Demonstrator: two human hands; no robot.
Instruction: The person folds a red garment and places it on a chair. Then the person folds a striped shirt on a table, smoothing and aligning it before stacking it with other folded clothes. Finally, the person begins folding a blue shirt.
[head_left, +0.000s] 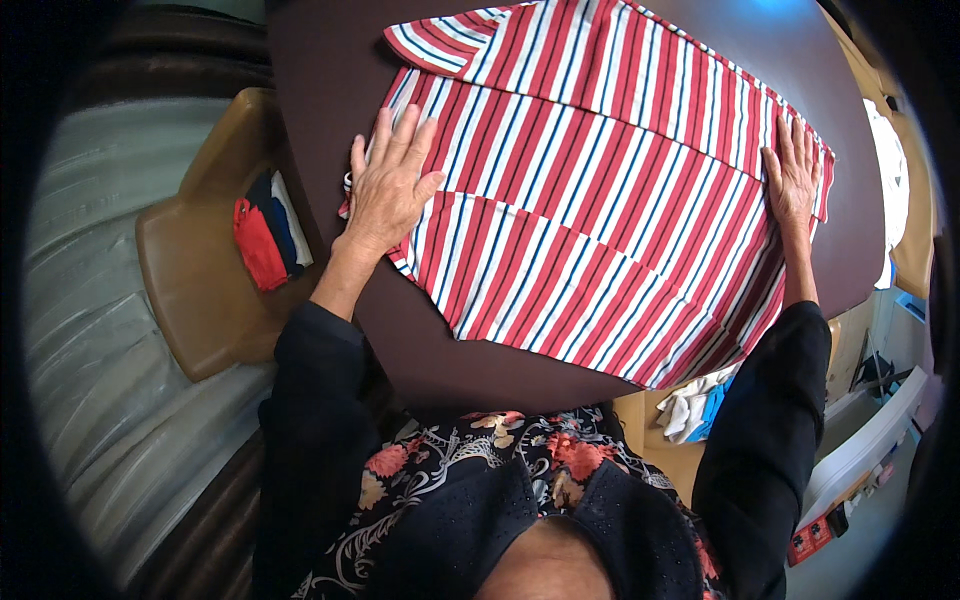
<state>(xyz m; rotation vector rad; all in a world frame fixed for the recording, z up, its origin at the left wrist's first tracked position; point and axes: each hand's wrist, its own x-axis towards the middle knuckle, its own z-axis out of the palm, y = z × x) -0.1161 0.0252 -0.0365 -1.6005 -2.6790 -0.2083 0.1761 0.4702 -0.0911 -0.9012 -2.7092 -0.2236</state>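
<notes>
A short-sleeved garment (570, 187) with red, white, blue and dark stripes lies spread over a dark brown table (450, 371). Two creases run along its length, and one sleeve (439, 45) sticks out at the upper left. My left hand (394, 176) rests flat on the garment's left end, fingers spread and pointing away from me. At the opposite end, my right hand (793, 169) lies palm down near the edge of the cloth. Neither hand grasps the fabric. The near edge of the garment reaches the table's front edge at the right.
On a tan chair (172, 262) to the left sits a stack of folded clothes (270, 232). Another tan seat (637, 427) below the table holds white and blue cloths (694, 409). White fabric (889, 176) lies beyond the table's right edge. A grey curtain (97, 300) hangs far left.
</notes>
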